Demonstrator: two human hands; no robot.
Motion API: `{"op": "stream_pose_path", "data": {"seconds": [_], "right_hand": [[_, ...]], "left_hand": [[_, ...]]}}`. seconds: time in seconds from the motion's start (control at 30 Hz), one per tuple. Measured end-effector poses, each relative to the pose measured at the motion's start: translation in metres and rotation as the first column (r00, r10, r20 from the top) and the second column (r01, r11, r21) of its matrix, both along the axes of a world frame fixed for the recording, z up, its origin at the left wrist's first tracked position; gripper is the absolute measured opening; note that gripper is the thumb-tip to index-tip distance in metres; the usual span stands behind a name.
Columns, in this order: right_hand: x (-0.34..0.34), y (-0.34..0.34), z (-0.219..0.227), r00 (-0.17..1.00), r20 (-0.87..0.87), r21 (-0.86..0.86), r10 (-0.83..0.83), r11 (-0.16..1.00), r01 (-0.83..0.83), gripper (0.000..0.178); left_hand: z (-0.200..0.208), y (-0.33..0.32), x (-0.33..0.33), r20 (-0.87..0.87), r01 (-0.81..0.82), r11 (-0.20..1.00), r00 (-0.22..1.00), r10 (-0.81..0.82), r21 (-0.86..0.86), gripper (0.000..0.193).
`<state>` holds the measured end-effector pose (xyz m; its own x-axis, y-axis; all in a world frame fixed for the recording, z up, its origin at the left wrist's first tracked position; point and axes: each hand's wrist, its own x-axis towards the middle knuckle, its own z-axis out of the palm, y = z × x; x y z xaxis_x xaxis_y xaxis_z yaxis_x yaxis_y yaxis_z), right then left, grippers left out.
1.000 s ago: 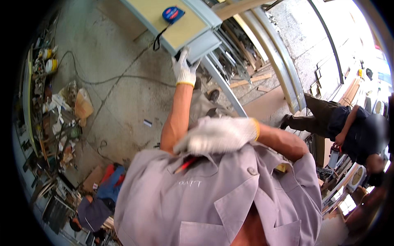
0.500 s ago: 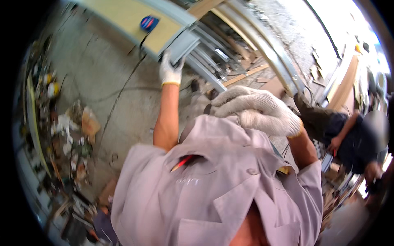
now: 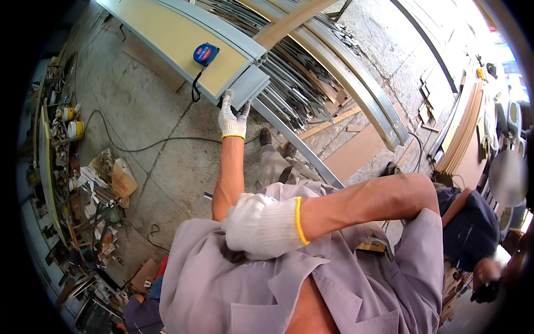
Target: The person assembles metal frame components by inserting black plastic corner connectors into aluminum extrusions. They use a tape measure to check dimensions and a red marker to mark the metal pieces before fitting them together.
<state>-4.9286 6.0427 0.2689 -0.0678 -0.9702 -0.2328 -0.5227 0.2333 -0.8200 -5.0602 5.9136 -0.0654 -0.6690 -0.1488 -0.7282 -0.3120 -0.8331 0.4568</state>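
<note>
My left hand (image 3: pixel 233 121), in a white knitted glove, grips the near end of a grey metal profile (image 3: pixel 251 86), fingers around its edge. This profile lies along a long pale-yellow panel (image 3: pixel 167 42) with grey edges. A blue and red tape measure (image 3: pixel 206 54) rests on the panel, its black strap hanging over the side. My right hand (image 3: pixel 264 227), gloved too, is bent across my chest and closed at the breast pocket of my grey-mauve shirt (image 3: pixel 194 261). Its fingertips are hidden, and whatever they hold does not show.
Long metal profiles (image 3: pixel 356 83) and a wooden bar (image 3: pixel 295 22) lie beyond the panel. A black cable (image 3: pixel 167 138) crosses the concrete floor. Scraps and bags (image 3: pixel 119 178) are heaped at left. A person in dark blue (image 3: pixel 467 222) is at right; another sleeve shows lower left.
My right hand has moved left and down across my chest to the breast pocket, where a red pencil showed before. My left hand stays at the profile's end.
</note>
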Motion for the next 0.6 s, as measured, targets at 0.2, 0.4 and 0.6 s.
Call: {"op": "stream_pose_path", "data": {"seconds": [0.2, 0.4, 0.6], "right_hand": [[-0.025, 0.048, -0.004, 0.484, 0.818, -0.135, -0.31, 0.716, 0.685, 0.02], [-0.099, 0.106, -0.076, -0.012, 0.673, 0.228, -0.74, 0.192, 0.955, 0.039], [-0.164, 0.128, -0.182, -0.239, 0.961, 0.271, -0.14, 0.305, 0.913, 0.041]], "left_hand": [[0.014, 0.013, -0.002, -0.006, -0.009, 1.0, 1.0, 0.009, 0.003, 0.04], [0.019, 0.003, 0.012, 0.002, -0.058, 0.998, 0.998, 0.059, -0.034, 0.04], [0.026, 0.016, 0.012, -0.02, -0.056, 0.998, 0.998, 0.056, -0.004, 0.031]]}}
